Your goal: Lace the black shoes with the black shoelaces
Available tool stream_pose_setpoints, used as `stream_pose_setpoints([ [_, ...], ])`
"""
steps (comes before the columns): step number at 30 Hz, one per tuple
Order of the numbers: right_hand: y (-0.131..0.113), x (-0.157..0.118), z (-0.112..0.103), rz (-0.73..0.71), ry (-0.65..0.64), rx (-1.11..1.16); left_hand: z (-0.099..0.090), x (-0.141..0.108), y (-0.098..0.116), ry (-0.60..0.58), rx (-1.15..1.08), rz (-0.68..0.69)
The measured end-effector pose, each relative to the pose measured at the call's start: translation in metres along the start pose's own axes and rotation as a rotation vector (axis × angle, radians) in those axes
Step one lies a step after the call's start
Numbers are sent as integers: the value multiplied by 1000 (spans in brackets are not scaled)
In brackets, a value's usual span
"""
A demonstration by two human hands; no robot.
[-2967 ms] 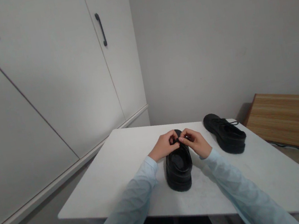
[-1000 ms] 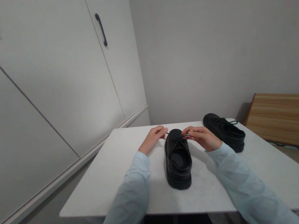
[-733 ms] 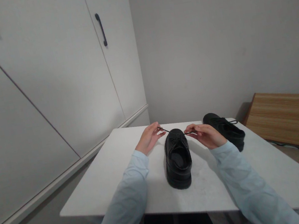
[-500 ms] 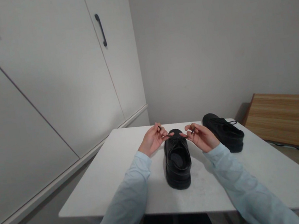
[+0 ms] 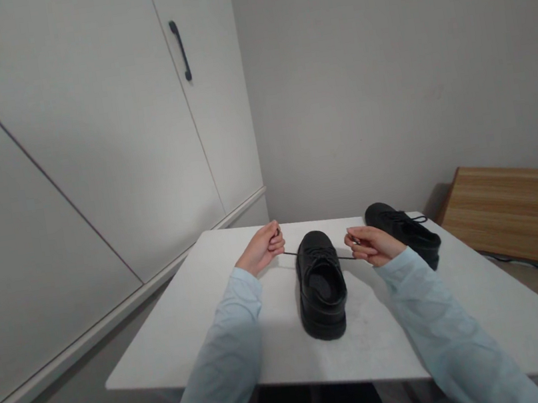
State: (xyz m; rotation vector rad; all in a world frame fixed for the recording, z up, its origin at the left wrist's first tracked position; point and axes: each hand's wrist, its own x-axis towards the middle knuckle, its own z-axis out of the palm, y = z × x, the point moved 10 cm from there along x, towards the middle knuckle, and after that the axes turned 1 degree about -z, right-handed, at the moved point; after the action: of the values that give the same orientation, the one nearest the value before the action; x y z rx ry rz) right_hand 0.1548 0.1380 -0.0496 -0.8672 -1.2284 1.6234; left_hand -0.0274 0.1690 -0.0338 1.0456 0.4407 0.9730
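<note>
A black lace-up shoe (image 5: 324,314) sits upright on the white table, its heel toward me and its toe pointing away. My left hand (image 5: 262,248), left of the shoe, is closed on one end of a black shoelace (image 5: 291,253). On the other side, my right hand (image 5: 371,244) is closed on the lace's other end. Both lengths run taut from the shoe's front opening out to my fists. A second black shoe (image 5: 408,234) with a looped lace stands at the far right, partly behind my right hand.
The white table (image 5: 188,335) meets the grey wall (image 5: 382,77) at the back. White cabinet doors (image 5: 99,119) with dark handles rise along the left. To the right of the table is a wood-grain panel (image 5: 524,217), with a dark cable beneath it.
My hands have moved apart from over the shoe's front, left hand leftward and right hand rightward. The fingers have closed into fists, and the lace ends are now stretched out straight.
</note>
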Motion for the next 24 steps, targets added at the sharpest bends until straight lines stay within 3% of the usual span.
stream_pose_setpoints([
  [6,13,-1,-1,88,-80,-118,-16,-2,-12,44,69,-108],
  [14,14,-1,-7,95,-63,-134,-14,-2,-29,-10,113,-203],
  [20,-12,-3,-25,-91,162,-27,-5,2,-25,57,297,-121],
  [24,-32,-9,-36,-253,324,-138,6,2,-13,77,539,-46],
])
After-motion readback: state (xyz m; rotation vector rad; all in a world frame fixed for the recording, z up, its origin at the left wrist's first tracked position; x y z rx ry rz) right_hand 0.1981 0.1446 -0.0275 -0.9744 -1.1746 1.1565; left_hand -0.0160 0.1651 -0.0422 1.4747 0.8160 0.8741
